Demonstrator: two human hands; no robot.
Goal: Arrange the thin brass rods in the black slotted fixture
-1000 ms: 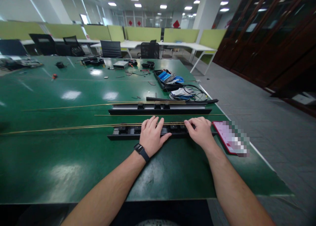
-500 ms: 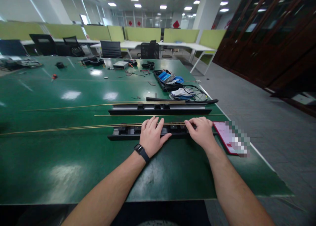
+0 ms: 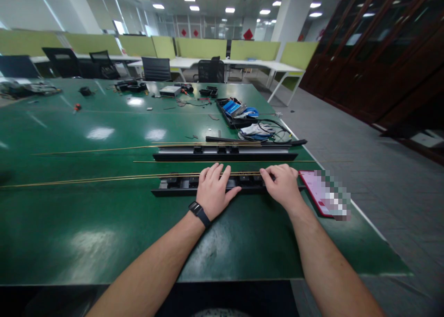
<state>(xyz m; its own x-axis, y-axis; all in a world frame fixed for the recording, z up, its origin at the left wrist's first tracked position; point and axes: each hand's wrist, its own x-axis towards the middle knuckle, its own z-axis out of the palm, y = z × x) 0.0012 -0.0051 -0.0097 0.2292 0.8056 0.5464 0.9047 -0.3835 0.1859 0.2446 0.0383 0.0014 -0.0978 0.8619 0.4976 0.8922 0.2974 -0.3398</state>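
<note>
A black channel-shaped rail (image 3: 183, 192) with black blocks inside lies on the green table in front of me. Thin brass-coloured rods (image 3: 104, 180) run along its far side and stretch well past it to the left. My left hand (image 3: 213, 192) rests over the rail's middle, fingers extended and thumb apart, the fingertips lying across the rods. At the rail's right part, my right hand (image 3: 282, 183) has thumb and forefinger pinched on the rods; its other fingers are curled. The right end of the rail is partly hidden behind this hand.
Beyond lies a second rail (image 3: 225, 157) with rods along it, and a single rod (image 3: 156, 161) between the two. To the right is a red-edged phone-like device (image 3: 315, 192), partly blurred. Farther back are a black tray (image 3: 225, 116), gloves (image 3: 256, 130) and cables.
</note>
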